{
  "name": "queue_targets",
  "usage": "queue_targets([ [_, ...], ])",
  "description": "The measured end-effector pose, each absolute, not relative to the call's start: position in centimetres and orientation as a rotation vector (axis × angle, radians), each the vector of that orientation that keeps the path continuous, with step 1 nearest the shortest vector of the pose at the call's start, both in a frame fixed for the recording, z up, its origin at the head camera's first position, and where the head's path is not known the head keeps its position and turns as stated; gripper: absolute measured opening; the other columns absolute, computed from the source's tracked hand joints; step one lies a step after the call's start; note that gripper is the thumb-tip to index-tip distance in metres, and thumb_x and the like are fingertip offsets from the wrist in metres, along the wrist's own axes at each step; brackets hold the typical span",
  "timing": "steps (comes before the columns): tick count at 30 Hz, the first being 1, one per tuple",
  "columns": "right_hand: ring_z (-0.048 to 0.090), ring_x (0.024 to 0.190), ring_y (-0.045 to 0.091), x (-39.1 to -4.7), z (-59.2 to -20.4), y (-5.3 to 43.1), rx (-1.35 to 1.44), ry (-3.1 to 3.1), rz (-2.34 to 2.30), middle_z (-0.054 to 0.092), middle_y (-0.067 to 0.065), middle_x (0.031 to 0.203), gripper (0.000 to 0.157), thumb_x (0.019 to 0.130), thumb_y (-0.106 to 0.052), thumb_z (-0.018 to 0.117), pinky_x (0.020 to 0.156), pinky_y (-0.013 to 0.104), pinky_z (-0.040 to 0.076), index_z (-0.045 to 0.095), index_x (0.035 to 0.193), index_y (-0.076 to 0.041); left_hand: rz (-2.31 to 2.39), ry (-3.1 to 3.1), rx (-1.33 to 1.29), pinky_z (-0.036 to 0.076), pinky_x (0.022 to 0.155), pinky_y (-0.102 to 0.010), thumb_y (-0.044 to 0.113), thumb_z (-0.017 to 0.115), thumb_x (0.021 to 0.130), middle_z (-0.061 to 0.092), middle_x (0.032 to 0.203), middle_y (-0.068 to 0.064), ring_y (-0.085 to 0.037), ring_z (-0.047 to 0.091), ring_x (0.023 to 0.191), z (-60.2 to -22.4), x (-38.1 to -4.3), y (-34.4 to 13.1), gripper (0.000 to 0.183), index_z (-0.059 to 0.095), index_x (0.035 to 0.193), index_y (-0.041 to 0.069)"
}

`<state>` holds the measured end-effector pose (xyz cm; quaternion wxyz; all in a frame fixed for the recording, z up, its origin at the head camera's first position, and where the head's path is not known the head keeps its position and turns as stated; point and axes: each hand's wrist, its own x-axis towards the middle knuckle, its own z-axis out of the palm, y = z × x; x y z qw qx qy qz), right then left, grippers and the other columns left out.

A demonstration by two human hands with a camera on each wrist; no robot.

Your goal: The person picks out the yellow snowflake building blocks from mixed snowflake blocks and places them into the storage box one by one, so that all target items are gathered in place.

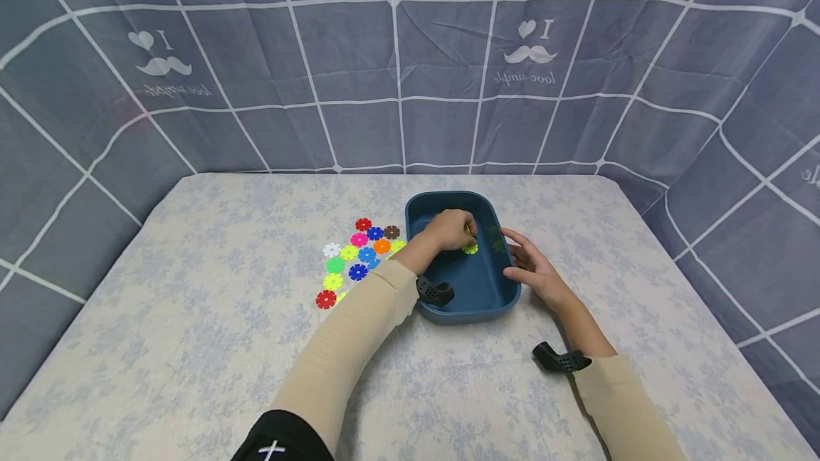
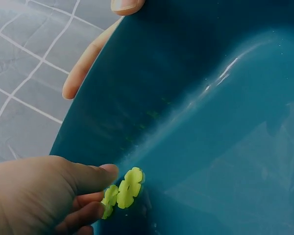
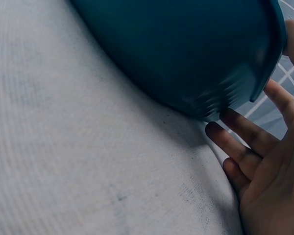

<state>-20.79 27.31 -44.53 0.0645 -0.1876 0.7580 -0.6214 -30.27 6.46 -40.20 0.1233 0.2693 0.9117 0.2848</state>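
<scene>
My left hand (image 1: 453,229) reaches into a dark blue plastic basin (image 1: 442,316). Thumb and fingers pinch a yellow-green snowflake disc (image 2: 109,200), partly hidden by the fingers. Right beside it stands a second yellow-green disc (image 2: 131,187), also seen as a disc (image 1: 470,249) below the fingertips in the head view; whether the two are linked I cannot tell. My right hand (image 1: 535,270) is at the basin's right side, its spread fingers (image 3: 250,132) against the outer wall and its thumb at the rim.
Left of the basin, several colourful snowflake discs (image 1: 358,272) lie flat on the pale patterned tabletop (image 1: 211,304), some hidden behind the left forearm. A grey checked curtain (image 1: 352,55) hangs round the back and sides. Each wrist wears a black band (image 1: 561,359).
</scene>
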Motion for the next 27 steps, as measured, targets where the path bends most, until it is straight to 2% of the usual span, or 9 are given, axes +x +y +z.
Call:
queue_targets([
  [3, 0.048, 0.124, 0.025, -20.8, -44.5, 27.2, -0.575, 2.283, -1.877, 0.034, 0.032, 0.146, 0.071, 0.095, -0.003, 0.055, 0.091, 0.026, 0.046, 0.019, 0.155, -0.008, 0.851, 2.663, 0.805, 0.049, 0.072, -0.028, 0.018, 0.071, 0.092, 0.065, 0.093, -0.002, -0.015, 0.059, 0.077, -40.1, -30.3, 6.5, 0.017, 0.068, 0.105, 0.009],
  [9, 0.040, 0.129, 0.045, -20.8, -44.6, 27.2, -0.578, 2.286, -1.870, 0.033, 0.031, 0.147, 0.071, 0.095, -0.004, 0.055, 0.091, 0.026, 0.046, 0.018, 0.155, -0.008, 0.903, 2.676, 0.839, 0.047, 0.068, -0.026, 0.022, 0.067, 0.094, 0.063, 0.087, -0.002, -0.013, 0.058, 0.074, -39.2, -30.2, 6.7, 0.019, 0.067, 0.108, 0.009],
  [12, 0.038, 0.130, 0.048, -20.8, -44.6, 27.3, -0.580, 2.284, -1.865, 0.032, 0.031, 0.147, 0.070, 0.096, -0.004, 0.054, 0.092, 0.027, 0.045, 0.017, 0.156, -0.009, 0.923, 2.676, 0.847, 0.046, 0.067, -0.025, 0.022, 0.066, 0.095, 0.062, 0.086, 0.000, -0.013, 0.058, 0.073, -38.5, -30.1, 6.9, 0.019, 0.066, 0.108, 0.009],
  [16, 0.041, 0.129, 0.043, -20.9, -44.6, 27.3, -0.583, 2.294, -1.852, 0.032, 0.031, 0.148, 0.070, 0.096, -0.006, 0.053, 0.091, 0.028, 0.045, 0.017, 0.156, -0.010, 0.956, 2.673, 0.874, 0.045, 0.067, -0.025, 0.022, 0.065, 0.095, 0.061, 0.085, -0.001, -0.013, 0.057, 0.072, -37.6, -29.9, 6.9, 0.017, 0.067, 0.107, 0.009],
  [23, 0.049, 0.124, 0.026, -20.9, -44.7, 27.4, -0.586, 2.288, -1.855, 0.034, 0.030, 0.147, 0.070, 0.096, -0.005, 0.054, 0.091, 0.028, 0.047, 0.018, 0.156, -0.011, 1.016, 2.654, 0.901, 0.045, 0.069, -0.026, 0.021, 0.063, 0.097, 0.062, 0.087, -0.002, -0.014, 0.055, 0.071, -36.4, -29.8, 6.2, 0.019, 0.066, 0.110, 0.008],
  [27, 0.049, 0.124, 0.023, -20.8, -44.6, 27.4, -0.574, 2.285, -1.862, 0.033, 0.031, 0.147, 0.071, 0.096, -0.005, 0.054, 0.091, 0.027, 0.046, 0.018, 0.156, -0.010, 1.044, 2.643, 0.896, 0.045, 0.069, -0.027, 0.022, 0.062, 0.098, 0.062, 0.090, -0.003, -0.014, 0.056, 0.072, -35.7, -29.7, 5.8, 0.020, 0.065, 0.112, 0.008],
])
